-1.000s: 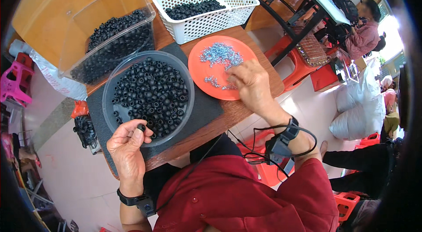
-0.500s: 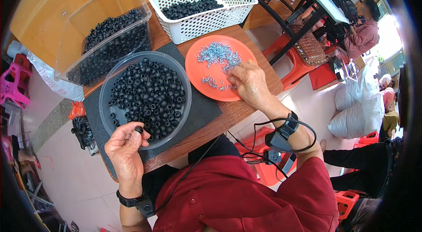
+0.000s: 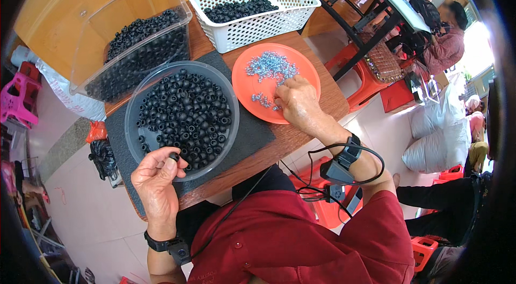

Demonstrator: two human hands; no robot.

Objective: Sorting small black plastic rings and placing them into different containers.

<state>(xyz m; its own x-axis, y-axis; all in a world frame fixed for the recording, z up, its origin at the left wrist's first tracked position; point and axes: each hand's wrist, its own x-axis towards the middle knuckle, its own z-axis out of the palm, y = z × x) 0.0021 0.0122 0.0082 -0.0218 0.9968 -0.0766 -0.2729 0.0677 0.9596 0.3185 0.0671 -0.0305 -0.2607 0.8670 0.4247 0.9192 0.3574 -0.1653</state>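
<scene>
My left hand [image 3: 159, 174] pinches one small black hollow plastic part [image 3: 174, 156] between thumb and fingers, at the near rim of a round clear tub [image 3: 235, 117]. Many like black parts [image 3: 185, 114] fill that tub. Over an orange plate [image 3: 307, 63] on the right, my right hand [image 3: 299, 100] has its fingertips closed together and pointing down at the plate. Small shiny silver-blue metal pieces [image 3: 271, 65] lie there in a larger heap and a smaller group. Whatever is between the right fingertips is hidden by the hand.
Behind the tub stands a clear rectangular bin [image 3: 131, 52] of black parts, beside a white perforated basket [image 3: 258, 31] holding more. A dark mat [image 3: 255, 136] lies on the wooden table [image 3: 301, 136]. Cables hang from my right wrist device [image 3: 344, 163]. Another person [image 3: 449, 42] sits at the far right.
My right hand has shifted slightly on the plate, its fingers curling more among the metal pieces. My left hand still holds the black part, turned a little. The whole view has shifted slightly.
</scene>
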